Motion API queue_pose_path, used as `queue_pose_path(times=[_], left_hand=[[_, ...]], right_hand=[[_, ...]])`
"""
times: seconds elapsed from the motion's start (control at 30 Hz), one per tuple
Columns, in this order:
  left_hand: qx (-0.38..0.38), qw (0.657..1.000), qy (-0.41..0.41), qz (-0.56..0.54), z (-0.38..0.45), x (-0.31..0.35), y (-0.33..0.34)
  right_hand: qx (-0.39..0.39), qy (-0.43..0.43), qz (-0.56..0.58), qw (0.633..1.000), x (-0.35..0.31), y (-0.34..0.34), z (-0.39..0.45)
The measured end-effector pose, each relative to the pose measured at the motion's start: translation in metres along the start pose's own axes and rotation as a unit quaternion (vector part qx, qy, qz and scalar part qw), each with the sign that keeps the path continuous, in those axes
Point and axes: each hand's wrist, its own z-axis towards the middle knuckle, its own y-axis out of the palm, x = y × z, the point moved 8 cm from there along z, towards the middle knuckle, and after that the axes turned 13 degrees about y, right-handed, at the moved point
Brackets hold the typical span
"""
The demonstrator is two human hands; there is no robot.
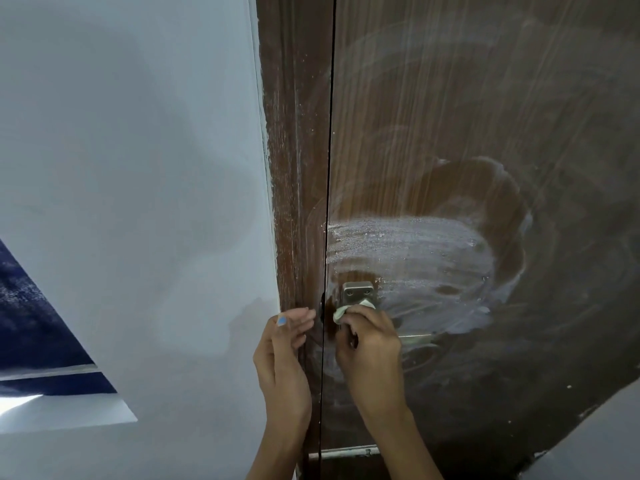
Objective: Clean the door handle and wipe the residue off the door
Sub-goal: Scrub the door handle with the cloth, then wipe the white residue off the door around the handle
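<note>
A dark brown wooden door [450,116] fills the right half of the view, smeared with white residue [408,251] in broad arcs above and right of the handle. The metal handle plate [358,292] shows just above my right hand [372,348], which is shut on a small pale green cloth [341,312] pressed against the handle. The lever [415,337] sticks out to the right behind that hand. My left hand [284,348] rests flat against the door frame [294,168], fingers together, holding nothing.
A white wall [138,168] takes up the left half. At the lower left a dark blue surface [31,323] sits behind a white ledge [69,414]. A pale surface [595,438] cuts across the bottom right corner.
</note>
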Motion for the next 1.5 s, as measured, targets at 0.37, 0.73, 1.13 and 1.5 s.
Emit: queue_pose_path(times=[0.37,0.73,1.13,1.5], left_hand=[[-0.029,0.98,0.16,0.118,0.018,0.047,0.004],[-0.005,0.735,0.533,0.419,0.094,0.153,0.078],[0.027,0.692,0.575,0.435,0.116,0.136,0.083],[0.024,0.71,0.583,0.395,0.114,0.138,0.08]], right_hand=[[-0.017,0.253,0.495,0.831,0.052,-0.046,0.02],[0.256,-0.076,0.258,0.929,-0.035,-0.124,0.07],[0.257,-0.111,0.141,0.949,-0.043,-0.09,0.084],[0.241,-0.078,0.136,0.958,-0.064,-0.077,0.071]])
